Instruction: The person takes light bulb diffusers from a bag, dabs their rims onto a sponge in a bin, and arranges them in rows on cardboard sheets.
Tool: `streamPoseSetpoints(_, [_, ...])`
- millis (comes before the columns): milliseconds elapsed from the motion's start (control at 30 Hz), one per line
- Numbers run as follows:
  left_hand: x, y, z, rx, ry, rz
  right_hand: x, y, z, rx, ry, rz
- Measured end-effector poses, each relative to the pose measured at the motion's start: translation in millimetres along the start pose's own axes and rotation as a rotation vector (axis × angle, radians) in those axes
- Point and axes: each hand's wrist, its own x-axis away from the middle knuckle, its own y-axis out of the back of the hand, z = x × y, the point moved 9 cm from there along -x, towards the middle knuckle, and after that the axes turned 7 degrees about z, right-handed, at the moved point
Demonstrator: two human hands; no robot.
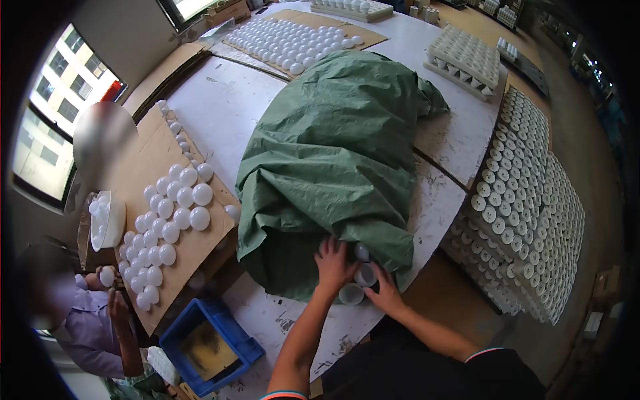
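A large green sack (333, 147) lies on the white table, its mouth towards me. At that opening my left hand (333, 265) rests with fingers spread on the sack's edge, nothing visibly held. Just right of it, my right hand (385, 291) has its fingers against some white translucent cups; whether it grips one is unclear. One cup (365, 275) lies between my hands, and another cup (351, 294) sits nearer to me, its open end showing. A smaller white piece (361, 251) shows at the sack's mouth.
White domes stand on a cardboard sheet (193, 250) at left and another (363, 35) at the back. A blue crate (250, 350) is at lower left, near a co-worker holding a dome. Stacked trays (463, 57) and rows of white round parts (510, 200) are at right.
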Motion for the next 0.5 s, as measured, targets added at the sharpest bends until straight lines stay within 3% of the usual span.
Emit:
streamPoseSetpoints(33, [-9,-10,7,-0.018,0.050,0.067,-7,-2,-2,-0.032,0.009,0.003])
streamPoseSetpoints(167, [15,-13,41,0.102,0.213,-0.127,-23,-25,-16,-0.061,0.107,-0.033])
streamPoseSetpoints(200, [25,-15,49,0.123,0.289,-0.130,-23,-24,-8,-0.183,-0.002,0.091])
streamPoseSetpoints(300, [62,-4,55,0.164,0.346,-0.241,-28,-31,-1,-0.104,0.067,0.046])
streamPoseSetpoints(433, [113,9,56,0.143,0.351,-0.311,-36,-33,32,0.011,0.224,0.055])
streamPoseSetpoints(500, [135,14,58,0.009,0.430,-0.326,-44,-46,37,-0.126,0.364,0.170])
